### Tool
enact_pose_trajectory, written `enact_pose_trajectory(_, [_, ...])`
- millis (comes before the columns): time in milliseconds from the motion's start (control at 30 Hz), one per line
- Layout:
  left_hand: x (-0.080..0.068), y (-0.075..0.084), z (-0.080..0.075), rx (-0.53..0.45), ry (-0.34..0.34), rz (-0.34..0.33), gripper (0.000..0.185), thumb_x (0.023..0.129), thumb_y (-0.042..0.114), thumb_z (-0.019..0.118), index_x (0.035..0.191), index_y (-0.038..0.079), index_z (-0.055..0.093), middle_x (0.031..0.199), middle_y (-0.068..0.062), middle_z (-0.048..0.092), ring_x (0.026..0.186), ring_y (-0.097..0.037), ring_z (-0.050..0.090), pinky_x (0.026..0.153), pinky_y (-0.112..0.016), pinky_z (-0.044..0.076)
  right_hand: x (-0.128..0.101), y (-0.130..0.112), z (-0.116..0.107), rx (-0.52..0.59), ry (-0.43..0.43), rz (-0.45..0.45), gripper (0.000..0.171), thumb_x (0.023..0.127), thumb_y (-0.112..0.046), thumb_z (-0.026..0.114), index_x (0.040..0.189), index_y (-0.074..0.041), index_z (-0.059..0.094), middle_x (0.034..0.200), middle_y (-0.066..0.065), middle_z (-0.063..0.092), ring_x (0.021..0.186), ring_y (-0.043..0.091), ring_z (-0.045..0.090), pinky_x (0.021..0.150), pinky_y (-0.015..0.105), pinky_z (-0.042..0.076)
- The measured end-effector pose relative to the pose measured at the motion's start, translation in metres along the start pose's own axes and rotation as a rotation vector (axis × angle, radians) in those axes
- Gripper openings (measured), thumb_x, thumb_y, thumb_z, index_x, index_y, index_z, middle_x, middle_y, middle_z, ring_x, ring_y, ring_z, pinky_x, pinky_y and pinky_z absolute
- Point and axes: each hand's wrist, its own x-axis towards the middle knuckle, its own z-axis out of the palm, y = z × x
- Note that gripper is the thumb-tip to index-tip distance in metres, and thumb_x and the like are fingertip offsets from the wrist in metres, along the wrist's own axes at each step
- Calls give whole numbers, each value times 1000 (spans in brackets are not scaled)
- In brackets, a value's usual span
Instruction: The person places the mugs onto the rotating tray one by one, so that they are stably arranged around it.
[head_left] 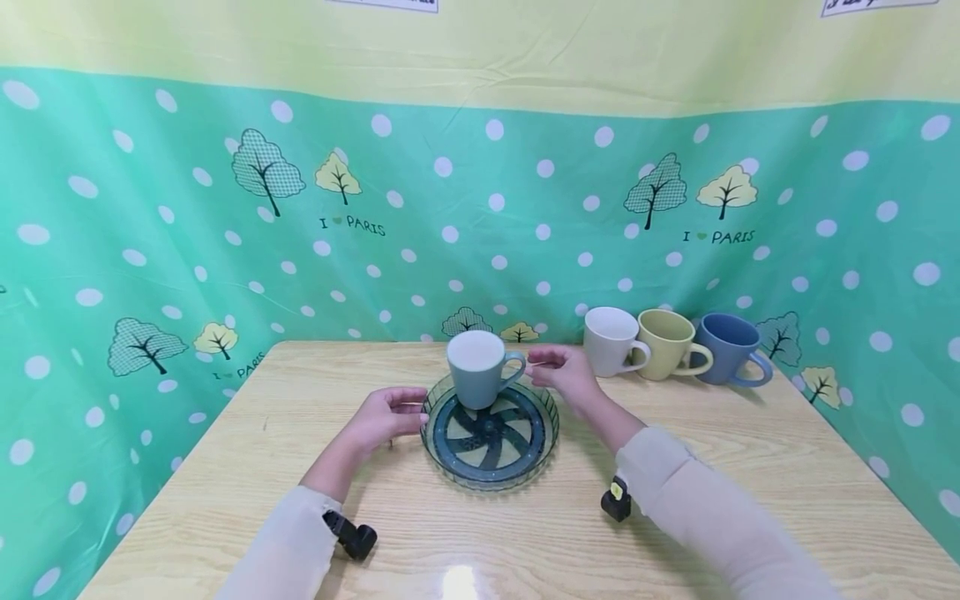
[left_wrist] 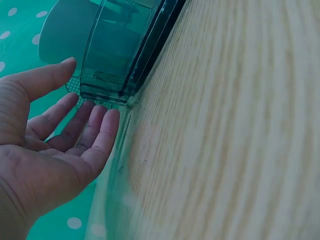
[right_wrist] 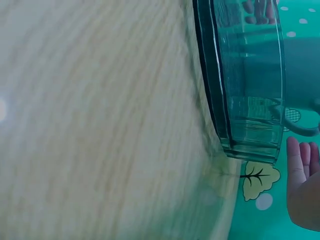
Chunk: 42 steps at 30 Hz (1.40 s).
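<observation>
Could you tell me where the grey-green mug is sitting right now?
In the head view, the grey-green mug stands upright on the far edge of the round green tray at table centre, between the left hand and right hand.

Bright, even, soft light from overhead throughout. One white patch of glare on the glossy pale wooden tabletop (head_left: pixel 459 579) at the near edge in the head view. Faint, short shadows only, under the round dark-green transparent plastic tray (head_left: pixel 489 433) and beside the row of mugs. Wide-angle bending at the head view's edges, curving the green polka-dot cloth backdrop (head_left: pixel 150 250). Sharp centre there. Both wrist views tilted sideways, wood grain smeared and out of focus close to the lens.
</observation>
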Motion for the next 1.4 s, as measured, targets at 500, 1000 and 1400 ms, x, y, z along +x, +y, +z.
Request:
enact_pose_trajectory(500, [15, 4, 4, -19, 36, 9, 51, 86, -1, 71, 134, -2, 55, 134, -21, 55, 114, -28, 58, 89, -32, 55, -14, 2, -9, -83, 9, 3, 37, 87, 2, 69, 123, 5, 60, 122, 24, 61, 94, 21, 64, 80, 28, 58])
enact_pose_trajectory(1000, [32, -2, -8, 41, -200, 55, 63, 86, -2, 69, 143, -4, 42, 147, -24, 41, 132, -41, 42, 98, -36, 50, -27, 3, -28, -242, -22, -112, 44, 88, -9, 73, 129, -5, 60, 127, 12, 62, 114, 29, 58, 91, 36, 54])
enact_pose_trajectory(1400, [31, -4, -13, 8, -263, 19, 68, 87, -1, 69, 147, -2, 37, 150, -22, 38, 133, -41, 41, 99, -36, 49, -35, 9, -44, -197, -1, -143, 44, 88, -3, 70, 131, -2, 58, 133, 19, 55, 116, 33, 57, 90, 31, 55])
